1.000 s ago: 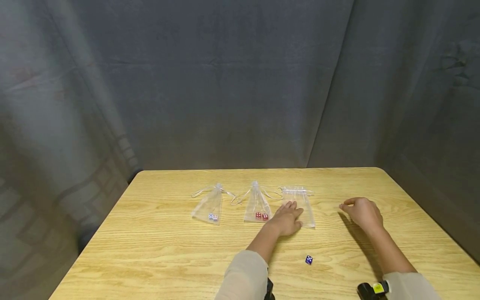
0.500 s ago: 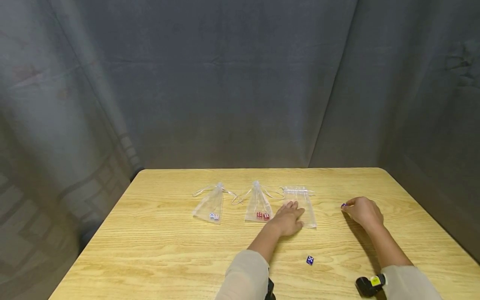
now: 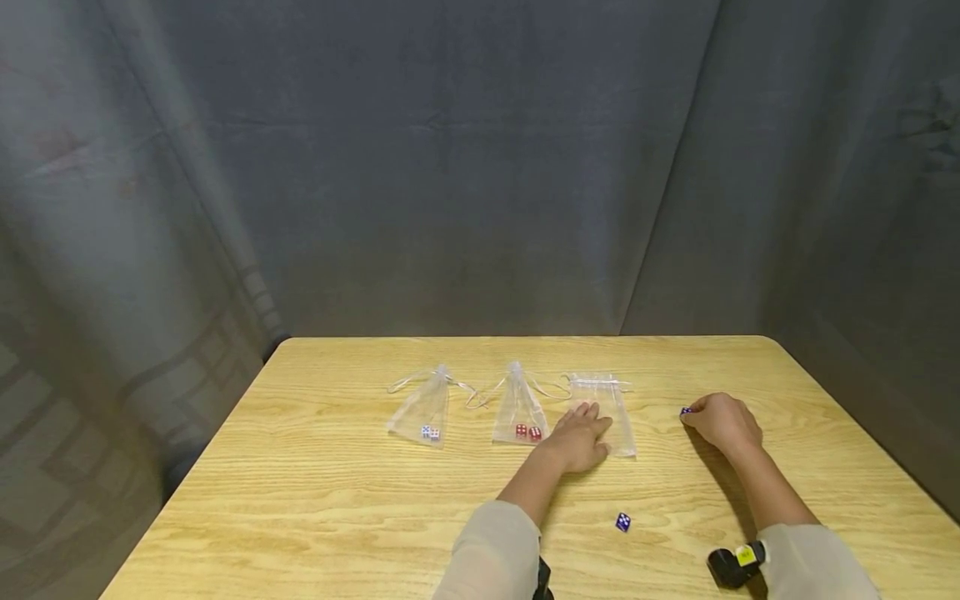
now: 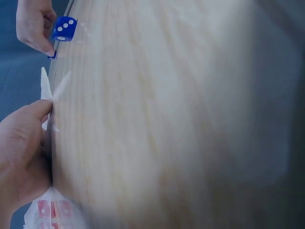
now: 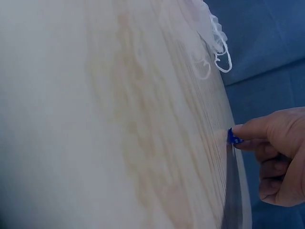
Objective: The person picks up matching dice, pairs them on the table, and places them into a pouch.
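My right hand (image 3: 725, 421) pinches a blue die (image 5: 234, 137) between thumb and fingertips, to the right of the bags; its other fingers curl inward. My left hand (image 3: 577, 438) rests with fingers spread on a flat sheer drawstring bag (image 3: 618, 417), in which no dice show. A second blue die (image 3: 623, 522) lies on the table nearer me, between the two forearms. Just left of my left hand, a sheer bag (image 3: 516, 404) with its neck drawn together holds two red dice (image 3: 521, 431).
Farther left lies another gathered sheer bag (image 3: 423, 408) with white dice (image 3: 427, 432) in it. White cords spread from the bag necks. The wooden table (image 3: 337, 500) ends at a grey curtain (image 3: 450, 208) behind and to the sides.
The blue die in my right fingertips has come into clearer sight, and that hand has shifted very slightly. My left hand stays on the flat bag.
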Available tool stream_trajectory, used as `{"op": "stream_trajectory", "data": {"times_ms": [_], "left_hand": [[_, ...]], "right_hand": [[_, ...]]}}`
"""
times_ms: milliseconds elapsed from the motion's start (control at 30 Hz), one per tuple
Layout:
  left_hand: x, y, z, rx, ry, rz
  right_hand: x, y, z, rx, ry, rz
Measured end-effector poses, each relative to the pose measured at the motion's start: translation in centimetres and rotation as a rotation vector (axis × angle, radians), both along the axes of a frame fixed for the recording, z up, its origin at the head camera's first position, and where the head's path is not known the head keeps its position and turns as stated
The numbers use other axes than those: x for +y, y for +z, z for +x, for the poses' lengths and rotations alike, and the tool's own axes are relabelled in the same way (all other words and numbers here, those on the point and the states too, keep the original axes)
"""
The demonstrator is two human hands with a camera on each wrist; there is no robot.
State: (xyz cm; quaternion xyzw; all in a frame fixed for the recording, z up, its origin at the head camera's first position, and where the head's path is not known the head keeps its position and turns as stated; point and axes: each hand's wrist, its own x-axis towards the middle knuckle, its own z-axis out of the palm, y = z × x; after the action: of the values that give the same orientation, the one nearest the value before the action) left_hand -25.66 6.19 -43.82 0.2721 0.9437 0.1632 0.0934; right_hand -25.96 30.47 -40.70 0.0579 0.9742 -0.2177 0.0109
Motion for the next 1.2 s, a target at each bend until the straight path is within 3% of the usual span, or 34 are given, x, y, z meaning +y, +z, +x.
{"op": "stream_trajectory", "data": {"times_ms": [500,1033,1200], "left_hand": [[-0.1,0.2,0.2,-0.008,0.008,-0.008],[-0.1,0.1,0.1,-0.004,0.006,-0.009],[-0.1,0.0,0.1,-0.007,0.008,-0.01]], "right_hand": [[-0.3,0.7,1.3,0.018,0.021,-0.037],[-2.3,1.6,4.0,0.174,0.123,0.003],[-3.2,2.0,5.0,0.17,0.152,-0.004]]}}
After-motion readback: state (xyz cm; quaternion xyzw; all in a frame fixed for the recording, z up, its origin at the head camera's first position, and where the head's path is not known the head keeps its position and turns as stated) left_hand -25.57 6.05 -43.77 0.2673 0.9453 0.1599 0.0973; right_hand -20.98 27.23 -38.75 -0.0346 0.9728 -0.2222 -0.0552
